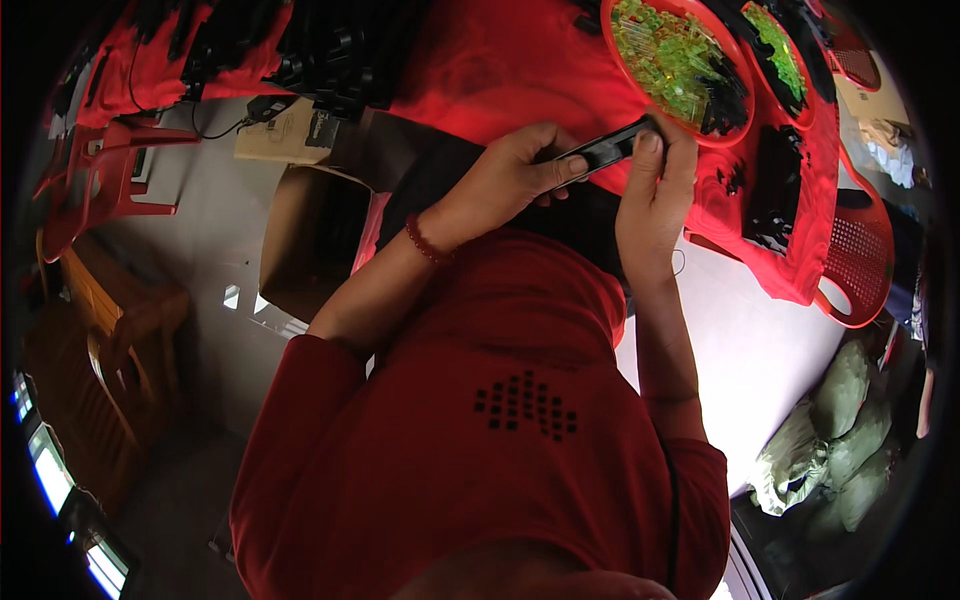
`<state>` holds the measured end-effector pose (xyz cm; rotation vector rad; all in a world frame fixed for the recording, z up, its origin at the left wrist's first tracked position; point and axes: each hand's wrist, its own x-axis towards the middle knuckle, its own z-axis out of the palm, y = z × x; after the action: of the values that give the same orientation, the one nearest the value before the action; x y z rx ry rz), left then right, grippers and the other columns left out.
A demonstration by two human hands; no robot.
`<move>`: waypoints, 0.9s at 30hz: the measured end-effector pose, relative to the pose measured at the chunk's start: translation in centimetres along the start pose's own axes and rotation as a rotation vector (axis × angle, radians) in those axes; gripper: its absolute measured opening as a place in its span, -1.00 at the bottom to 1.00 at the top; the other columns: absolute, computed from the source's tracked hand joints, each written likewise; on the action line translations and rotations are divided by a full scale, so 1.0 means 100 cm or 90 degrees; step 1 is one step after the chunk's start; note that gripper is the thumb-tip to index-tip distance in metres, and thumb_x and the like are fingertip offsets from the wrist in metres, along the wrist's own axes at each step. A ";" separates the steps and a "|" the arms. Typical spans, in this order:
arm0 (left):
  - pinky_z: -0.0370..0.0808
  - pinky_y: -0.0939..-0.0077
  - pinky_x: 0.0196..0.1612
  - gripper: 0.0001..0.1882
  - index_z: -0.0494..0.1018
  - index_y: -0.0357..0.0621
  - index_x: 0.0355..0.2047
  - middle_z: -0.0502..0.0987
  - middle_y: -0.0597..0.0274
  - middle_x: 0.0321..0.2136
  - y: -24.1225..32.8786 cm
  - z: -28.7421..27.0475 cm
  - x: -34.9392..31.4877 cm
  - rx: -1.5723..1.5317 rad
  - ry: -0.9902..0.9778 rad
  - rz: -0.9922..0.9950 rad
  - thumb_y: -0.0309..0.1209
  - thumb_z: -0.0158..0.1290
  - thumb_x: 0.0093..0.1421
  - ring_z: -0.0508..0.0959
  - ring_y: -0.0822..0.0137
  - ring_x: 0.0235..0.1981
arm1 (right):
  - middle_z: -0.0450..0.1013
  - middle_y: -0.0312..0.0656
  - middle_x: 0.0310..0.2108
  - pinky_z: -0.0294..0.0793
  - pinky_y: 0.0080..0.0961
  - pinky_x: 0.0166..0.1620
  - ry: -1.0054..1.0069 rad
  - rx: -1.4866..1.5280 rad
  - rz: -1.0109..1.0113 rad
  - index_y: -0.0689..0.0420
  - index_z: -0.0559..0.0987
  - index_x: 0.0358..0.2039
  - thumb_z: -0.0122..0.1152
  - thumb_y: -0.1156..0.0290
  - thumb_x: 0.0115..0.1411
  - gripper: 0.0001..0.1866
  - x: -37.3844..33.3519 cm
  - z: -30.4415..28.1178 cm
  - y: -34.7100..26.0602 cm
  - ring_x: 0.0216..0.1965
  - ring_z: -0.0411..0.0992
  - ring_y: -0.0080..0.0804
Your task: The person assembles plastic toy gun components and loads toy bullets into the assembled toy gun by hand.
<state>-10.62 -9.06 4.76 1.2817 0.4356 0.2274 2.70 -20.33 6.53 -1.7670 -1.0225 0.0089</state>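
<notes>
Between my two hands is a slim, glossy black bar-shaped piece (612,150), tilted up toward the right, just over the table's near edge. My left hand (515,175), a dark red bead bracelet at its wrist, pinches the lower left end between thumb and fingers. At the upper right end, my right hand (660,185) grips it with the thumb on top. What exactly the piece is I cannot make out. Just beyond my right hand, a round red tray (607,38) holds many small yellow-green clear parts and some black ones.
A red cloth covers the table (480,80). Black pieces (335,55) pile up at its far left, and more (775,190) lie at the right. A second red tray (806,118) stands beside the first. An open cardboard box (310,240), red chairs (860,250) and pale sacks (840,430) surround me.
</notes>
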 end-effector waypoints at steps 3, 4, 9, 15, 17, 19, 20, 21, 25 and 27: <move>0.48 0.58 -0.13 -0.69 0.43 -0.25 0.03 0.54 0.28 -0.19 0.004 -0.006 0.001 -0.060 -0.056 -0.004 -0.37 0.02 0.35 0.52 0.50 -0.22 | 0.42 -0.23 -0.42 0.31 -0.55 -0.24 -0.012 0.016 0.043 0.22 0.46 -0.03 -0.05 0.39 0.42 -0.77 0.014 -0.001 -0.001 -0.34 0.35 -0.53; 0.48 0.58 -0.13 -0.69 0.43 -0.25 0.03 0.54 0.28 -0.19 0.007 -0.008 0.002 -0.061 -0.054 -0.007 -0.37 0.02 0.35 0.52 0.50 -0.22 | 0.42 -0.23 -0.42 0.31 -0.55 -0.24 -0.015 0.016 0.046 0.22 0.46 -0.03 -0.05 0.39 0.42 -0.77 0.018 0.000 0.001 -0.34 0.35 -0.53; 0.43 0.49 0.07 -0.40 0.28 -0.30 0.25 0.52 0.19 -0.07 0.015 -0.021 0.005 -0.108 -0.107 -0.036 -0.58 -0.03 0.14 0.52 0.41 -0.08 | 0.37 -0.30 -0.28 0.33 -0.58 -0.09 -0.044 0.088 0.092 0.26 0.48 -0.02 -0.11 0.38 0.45 -0.73 0.028 0.005 0.010 -0.24 0.30 -0.58; 0.41 0.44 0.11 -0.29 0.25 -0.32 0.27 0.52 0.12 -0.05 0.013 -0.033 0.010 -0.177 -0.120 -0.053 -0.60 -0.06 0.02 0.51 0.34 -0.01 | 0.40 -0.26 -0.24 0.34 -0.56 -0.06 -0.036 0.072 0.092 0.28 0.50 -0.05 -0.10 0.36 0.46 -0.72 0.038 0.014 0.017 -0.19 0.33 -0.55; 0.42 0.44 0.11 -0.29 0.25 -0.34 0.27 0.52 0.11 -0.05 0.004 -0.038 0.014 -0.234 -0.136 -0.044 -0.58 -0.05 0.01 0.51 0.34 -0.01 | 0.41 -0.25 -0.24 0.35 -0.56 -0.06 -0.043 0.063 0.098 0.28 0.50 -0.06 -0.09 0.35 0.45 -0.72 0.040 0.016 0.019 -0.19 0.33 -0.54; 0.42 0.43 0.11 -0.28 0.24 -0.36 0.27 0.53 0.09 -0.06 0.002 -0.040 0.016 -0.290 -0.154 -0.033 -0.56 -0.04 0.01 0.51 0.33 -0.01 | 0.42 -0.25 -0.24 0.35 -0.56 -0.06 -0.045 0.061 0.108 0.29 0.50 -0.05 -0.09 0.35 0.45 -0.71 0.043 0.017 0.021 -0.20 0.34 -0.54; 0.43 0.43 0.09 -0.30 0.24 -0.38 0.26 0.53 0.09 -0.07 0.002 -0.040 0.017 -0.345 -0.136 -0.058 -0.54 -0.03 0.04 0.51 0.33 -0.03 | 0.42 -0.25 -0.24 0.35 -0.56 -0.06 -0.047 0.061 0.110 0.29 0.50 -0.05 -0.09 0.35 0.45 -0.71 0.044 0.017 0.022 -0.20 0.34 -0.54; 0.44 0.43 0.08 -0.32 0.25 -0.40 0.25 0.53 0.08 -0.09 0.003 -0.039 0.018 -0.400 -0.118 -0.083 -0.51 -0.01 0.06 0.52 0.33 -0.05 | 0.42 -0.25 -0.24 0.35 -0.55 -0.07 -0.049 0.064 0.114 0.29 0.50 -0.04 -0.09 0.35 0.45 -0.71 0.045 0.017 0.024 -0.20 0.34 -0.54; 0.45 0.49 0.01 -0.41 0.30 -0.37 0.22 0.54 0.13 -0.15 0.009 -0.034 0.017 -0.381 -0.066 -0.111 -0.47 0.02 0.15 0.52 0.38 -0.13 | 0.44 -0.23 -0.21 0.36 -0.54 -0.05 -0.064 0.072 0.115 0.30 0.49 0.00 -0.08 0.33 0.45 -0.68 0.045 0.019 0.019 -0.19 0.35 -0.54; 0.47 0.56 -0.10 -0.53 0.37 -0.31 0.17 0.54 0.24 -0.23 0.010 -0.030 0.015 -0.056 -0.031 -0.062 -0.45 0.04 0.25 0.51 0.47 -0.23 | 0.41 -0.24 -0.26 0.36 -0.57 -0.12 -0.064 0.081 0.098 0.30 0.47 0.00 -0.08 0.36 0.45 -0.70 0.044 0.022 0.013 -0.25 0.34 -0.55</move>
<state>-10.48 -5.56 4.77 1.1745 0.4405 0.1321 5.28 -15.92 6.46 -1.7388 -0.9336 0.2565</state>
